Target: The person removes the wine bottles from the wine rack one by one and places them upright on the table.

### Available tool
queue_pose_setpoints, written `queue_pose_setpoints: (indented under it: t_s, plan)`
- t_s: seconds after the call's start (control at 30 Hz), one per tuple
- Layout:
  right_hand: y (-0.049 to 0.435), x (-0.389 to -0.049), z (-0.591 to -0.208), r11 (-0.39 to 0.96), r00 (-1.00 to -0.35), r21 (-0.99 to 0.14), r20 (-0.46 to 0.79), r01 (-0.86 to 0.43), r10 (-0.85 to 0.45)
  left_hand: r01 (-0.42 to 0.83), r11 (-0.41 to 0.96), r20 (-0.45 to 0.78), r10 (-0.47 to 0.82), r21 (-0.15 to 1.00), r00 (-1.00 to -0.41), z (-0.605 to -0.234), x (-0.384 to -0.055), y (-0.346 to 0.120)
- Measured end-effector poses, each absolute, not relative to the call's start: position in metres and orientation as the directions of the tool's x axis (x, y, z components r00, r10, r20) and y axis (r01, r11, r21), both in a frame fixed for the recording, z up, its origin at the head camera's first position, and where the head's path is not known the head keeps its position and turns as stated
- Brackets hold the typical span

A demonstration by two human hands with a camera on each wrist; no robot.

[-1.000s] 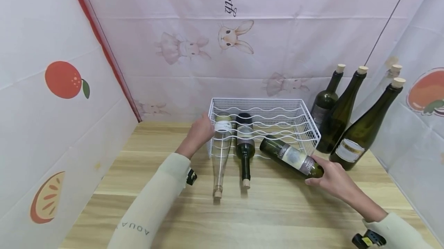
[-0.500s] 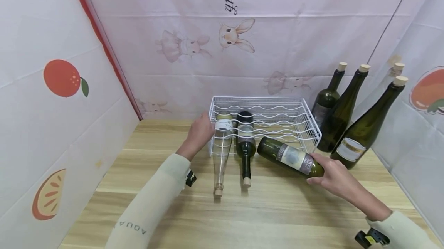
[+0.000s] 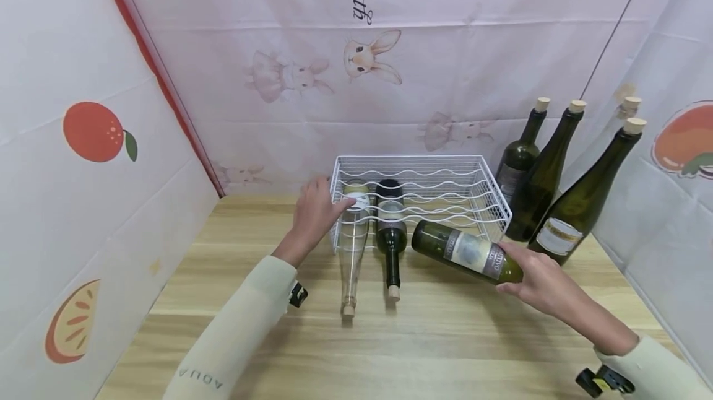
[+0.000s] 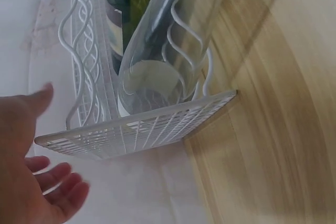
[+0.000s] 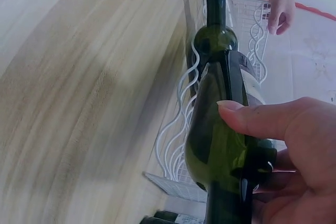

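The green bottle (image 3: 468,252) slants in front of the right half of the wire rack (image 4: 136,117), its label carrying capitals that seem to end in "TIVO", other lines blurred; the right hand (image 3: 543,279) has its grip round the shoulder end, thumb across the glass. At the rack's left end the left hand (image 3: 314,211) has a wide grip holding nothing, beside a clear bottle (image 3: 351,245) and a dark bottle (image 3: 392,236) lying inside. Corked bottles (image 3: 582,211) stand right on the bench (image 3: 390,350), the nearest label illegible, while the left sleeve (image 3: 228,319) reads "AQUA" and the cloth (image 3: 312,103) "armth".
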State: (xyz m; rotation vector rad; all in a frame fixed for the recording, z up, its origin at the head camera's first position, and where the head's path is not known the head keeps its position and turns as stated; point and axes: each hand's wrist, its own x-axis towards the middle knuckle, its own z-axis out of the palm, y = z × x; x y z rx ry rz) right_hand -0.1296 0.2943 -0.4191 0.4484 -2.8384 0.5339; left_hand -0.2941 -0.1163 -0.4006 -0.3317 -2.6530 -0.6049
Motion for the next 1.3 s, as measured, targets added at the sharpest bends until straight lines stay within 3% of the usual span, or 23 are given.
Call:
queue_pose_setpoints:
  t_s: [0.13, 0.33, 0.67, 0.77, 1.0, 1.3]
  plan:
    - [0.294, -0.127, -0.416, 0.885, -0.916, -0.295, 0.289, -0.361, -0.278, 0.37, 0.894, 0.491, 0.21, 0.255, -0.846, -0.403, -0.29, -0.118]
    - [0.295, -0.124, -0.411, 0.874, -0.883, -0.249, 0.339, -0.417, -0.325, 0.47, 0.88, 0.598, 0.345, 0.061, -0.723, -0.4, -0.279, -0.112]
    - [0.29, -0.121, -0.404, 0.867, -0.824, -0.144, 0.415, -0.478, -0.385, 0.617, 0.78, 0.654, 0.521, -0.103, -0.549, -0.394, -0.255, -0.087]
    - [0.289, -0.119, -0.402, 0.856, -0.794, -0.113, 0.451, -0.504, -0.408, 0.638, 0.761, 0.639, 0.549, -0.116, -0.539, -0.394, -0.25, -0.08]
    - [0.281, -0.116, -0.392, 0.852, -0.781, -0.098, 0.465, -0.514, -0.418, 0.674, 0.73, 0.525, 0.621, -0.117, -0.581, -0.393, -0.243, -0.069]
    - [0.271, -0.118, -0.382, 0.836, -0.743, -0.068, 0.501, -0.545, -0.443, 0.72, 0.67, 0.466, 0.702, -0.178, -0.538, -0.391, -0.239, -0.055]
